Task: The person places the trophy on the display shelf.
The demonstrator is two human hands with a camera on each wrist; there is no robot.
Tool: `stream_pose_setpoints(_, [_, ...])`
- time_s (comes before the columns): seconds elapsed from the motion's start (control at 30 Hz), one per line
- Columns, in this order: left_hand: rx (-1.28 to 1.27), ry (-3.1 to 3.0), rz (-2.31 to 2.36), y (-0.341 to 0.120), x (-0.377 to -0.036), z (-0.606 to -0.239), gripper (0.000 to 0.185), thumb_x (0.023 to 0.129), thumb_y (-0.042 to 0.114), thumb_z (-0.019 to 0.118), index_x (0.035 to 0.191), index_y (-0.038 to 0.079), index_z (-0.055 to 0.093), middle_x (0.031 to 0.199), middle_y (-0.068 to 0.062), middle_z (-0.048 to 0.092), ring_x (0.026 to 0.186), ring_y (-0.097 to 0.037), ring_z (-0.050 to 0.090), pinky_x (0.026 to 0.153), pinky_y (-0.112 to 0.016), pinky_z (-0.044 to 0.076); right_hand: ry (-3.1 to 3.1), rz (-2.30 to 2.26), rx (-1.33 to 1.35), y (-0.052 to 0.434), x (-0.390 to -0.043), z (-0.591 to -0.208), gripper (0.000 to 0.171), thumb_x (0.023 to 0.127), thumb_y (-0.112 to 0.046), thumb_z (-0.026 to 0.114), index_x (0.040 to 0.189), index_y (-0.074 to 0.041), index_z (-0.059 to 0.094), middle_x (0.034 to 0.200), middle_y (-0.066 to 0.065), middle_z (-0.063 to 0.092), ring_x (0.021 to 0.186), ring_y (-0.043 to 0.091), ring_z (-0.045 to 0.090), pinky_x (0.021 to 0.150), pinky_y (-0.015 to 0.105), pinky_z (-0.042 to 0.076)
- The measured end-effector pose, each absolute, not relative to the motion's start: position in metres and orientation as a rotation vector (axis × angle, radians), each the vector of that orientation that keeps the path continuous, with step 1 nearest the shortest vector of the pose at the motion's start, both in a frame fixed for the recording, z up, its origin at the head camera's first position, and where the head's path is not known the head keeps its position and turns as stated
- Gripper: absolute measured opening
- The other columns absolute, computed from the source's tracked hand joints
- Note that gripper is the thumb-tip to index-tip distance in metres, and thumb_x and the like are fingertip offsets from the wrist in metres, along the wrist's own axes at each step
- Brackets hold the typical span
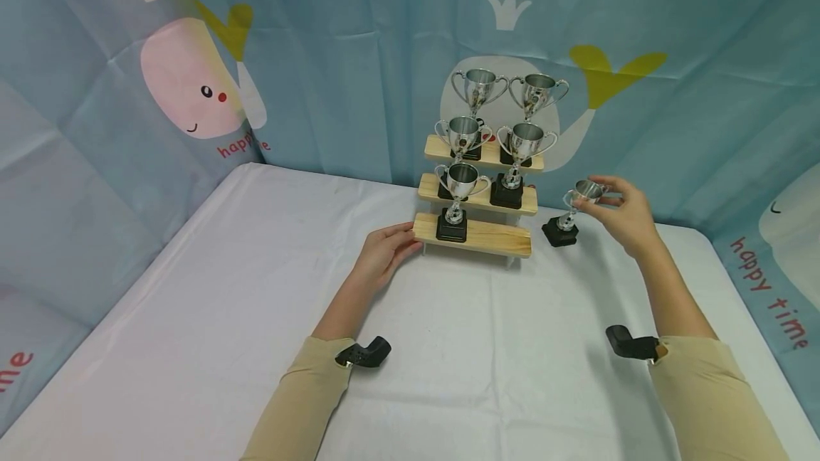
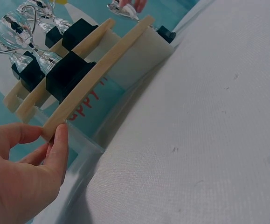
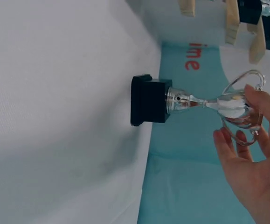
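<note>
A three-step wooden display stand (image 1: 496, 239) stands toward the back of the table. My left hand (image 1: 384, 253) pinches the left end of its lowest board (image 2: 97, 74), thumb above and fingers beneath. Right of the stand, my right hand (image 1: 621, 213) holds a small silver trophy cup (image 3: 235, 109) by its bowl, between thumb and fingers. That trophy's black base (image 3: 151, 100) points down, close over the white tablecloth. On the lowest step, left of its middle, stands another trophy (image 1: 456, 198). The middle step carries two trophies, and two more are on the top step.
A white cloth (image 1: 397, 375) covers the table. Blue curtains (image 1: 333, 91) with cartoon whale prints hang right behind the stand and along both sides. Black wrist mounts (image 1: 364, 353) sit at both sleeve cuffs.
</note>
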State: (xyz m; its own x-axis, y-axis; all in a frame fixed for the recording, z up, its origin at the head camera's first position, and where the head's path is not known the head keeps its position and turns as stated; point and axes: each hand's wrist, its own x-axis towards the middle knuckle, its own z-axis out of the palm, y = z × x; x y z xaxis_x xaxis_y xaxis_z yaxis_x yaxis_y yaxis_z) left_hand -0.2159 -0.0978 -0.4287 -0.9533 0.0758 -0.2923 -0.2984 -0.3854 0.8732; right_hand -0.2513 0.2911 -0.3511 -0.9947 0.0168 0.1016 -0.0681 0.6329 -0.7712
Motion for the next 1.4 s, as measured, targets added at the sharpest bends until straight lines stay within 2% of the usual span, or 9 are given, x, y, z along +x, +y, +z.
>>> stream_pose_setpoints(0.07, [-0.298,1.594,2.422,-0.098,-0.216,-0.429,0.044,0.11,-0.001,0.05,0.153,-0.011,0.045,0.154,-0.027,0.049,0.141,-0.033,0.053,0.102,-0.024,0.06,-2.716,1.285,0.041,0.289,-0.25,-0.353,0.063,0.102,-0.022,0.073,0.155,0.001,0.047,0.15,0.027,0.043,0.125,0.035,0.054,0.07,0.003,0.044])
stream_pose_setpoints(0.2, [-0.296,1.597,2.422,-0.098,-0.216,-0.43,0.044,0.11,-0.002,0.05,0.152,-0.011,0.046,0.153,-0.027,0.05,0.14,-0.033,0.053,0.102,-0.024,0.06,-2.658,1.255,0.026,0.287,-0.246,-0.355,0.06,0.1,-0.023,0.075,0.151,0.001,0.053,0.136,0.016,0.052,0.112,0.014,0.051,0.071,0.003,0.046])
stream_pose_setpoints(0.43, [-0.288,1.609,2.426,-0.097,-0.215,-0.429,0.044,0.109,-0.001,0.051,0.152,-0.01,0.047,0.153,-0.026,0.05,0.139,-0.032,0.054,0.101,-0.024,0.061,-2.592,1.264,-0.015,0.283,-0.238,-0.351,0.06,0.1,-0.025,0.076,0.149,0.0,0.054,0.126,-0.005,0.051,0.116,0.014,0.053,0.075,0.003,0.047])
stream_pose_setpoints(0.57, [-0.297,1.607,2.427,-0.097,-0.215,-0.428,0.044,0.109,-0.001,0.052,0.152,-0.01,0.048,0.152,-0.026,0.051,0.138,-0.031,0.055,0.101,-0.023,0.061,-2.582,1.247,-0.04,0.279,-0.234,-0.35,0.061,0.1,-0.027,0.075,0.151,-0.002,0.054,0.133,0.002,0.053,0.118,0.016,0.053,0.077,0.006,0.047])
stream_pose_setpoints(0.7, [-0.303,1.601,2.425,-0.097,-0.215,-0.429,0.044,0.109,-0.002,0.051,0.153,-0.01,0.047,0.152,-0.026,0.05,0.137,-0.031,0.055,0.101,-0.024,0.06,-2.578,1.229,-0.064,0.275,-0.23,-0.348,0.062,0.1,-0.028,0.075,0.152,-0.004,0.054,0.14,0.012,0.053,0.125,0.028,0.055,0.079,0.008,0.046])
stream_pose_setpoints(0.8, [-0.307,1.595,2.427,-0.097,-0.216,-0.429,0.044,0.109,-0.002,0.051,0.153,-0.01,0.047,0.153,-0.027,0.05,0.137,-0.031,0.055,0.102,-0.024,0.06,-2.577,1.217,-0.073,0.272,-0.227,-0.347,0.062,0.1,-0.028,0.076,0.152,-0.005,0.054,0.14,0.014,0.054,0.125,0.031,0.055,0.078,0.008,0.046])
stream_pose_setpoints(0.9, [-0.306,1.597,2.428,-0.097,-0.216,-0.429,0.044,0.109,-0.002,0.051,0.152,-0.01,0.047,0.152,-0.027,0.05,0.137,-0.031,0.055,0.102,-0.025,0.06,-2.572,1.212,-0.078,0.27,-0.224,-0.345,0.062,0.099,-0.028,0.077,0.153,-0.006,0.054,0.139,0.012,0.054,0.122,0.026,0.056,0.077,0.007,0.046])
stream_pose_setpoints(1.17, [-0.301,1.607,2.422,-0.097,-0.216,-0.43,0.044,0.11,-0.001,0.051,0.152,-0.01,0.047,0.153,-0.026,0.051,0.137,-0.031,0.055,0.101,-0.024,0.061,-2.538,1.206,-0.063,0.261,-0.214,-0.338,0.06,0.098,-0.026,0.078,0.151,-0.007,0.058,0.134,0.009,0.058,0.1,-0.003,0.051,0.075,0.006,0.048])
stream_pose_setpoints(1.4, [-0.305,1.601,2.42,-0.097,-0.217,-0.43,0.044,0.109,-0.001,0.051,0.153,-0.009,0.046,0.153,-0.026,0.05,0.139,-0.031,0.054,0.103,-0.025,0.06,-2.526,1.181,-0.08,0.256,-0.206,-0.335,0.058,0.097,-0.027,0.08,0.149,-0.008,0.061,0.132,0.01,0.06,0.095,-0.005,0.051,0.069,0.004,0.046])
